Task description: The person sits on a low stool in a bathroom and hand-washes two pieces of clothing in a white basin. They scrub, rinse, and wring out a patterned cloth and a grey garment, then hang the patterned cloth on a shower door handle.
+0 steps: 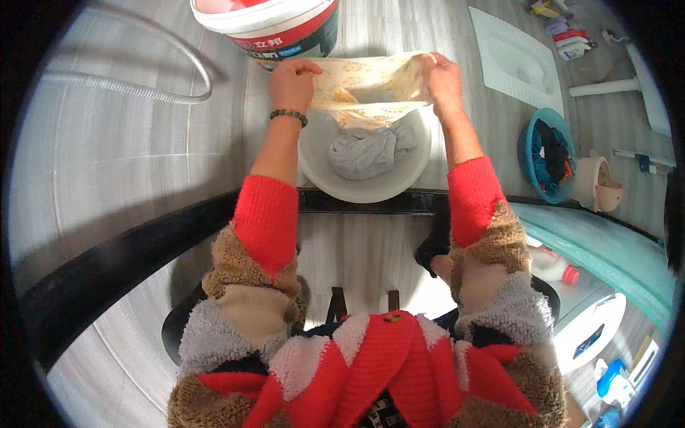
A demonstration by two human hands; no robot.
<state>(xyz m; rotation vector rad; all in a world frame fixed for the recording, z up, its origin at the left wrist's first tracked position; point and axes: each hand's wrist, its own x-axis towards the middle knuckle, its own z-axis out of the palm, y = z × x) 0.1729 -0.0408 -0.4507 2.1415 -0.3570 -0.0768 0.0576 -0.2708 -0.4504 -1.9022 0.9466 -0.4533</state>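
Observation:
Between my two hands a thin, pale yellow garment with an orange-yellow print (339, 80) is stretched wide, its opening spread. My left hand (292, 85) grips its left end, and my right hand (444, 84) is closed around the right end. The fabric sags in the middle over the far part of a whitish round basin (364, 192). Inside that basin lies a bunched, wet-looking grey cloth (360, 153). A beaded bracelet (289, 115) circles my left wrist.
Beyond my left hand stands a large paint bucket (275, 32). A grey hose (128, 85) curves at left. To the right are a white squat toilet (517, 60), a teal basin of dark clothes (531, 160) and a beige bucket (586, 182). A dark raised ledge (328, 201) runs below the basin.

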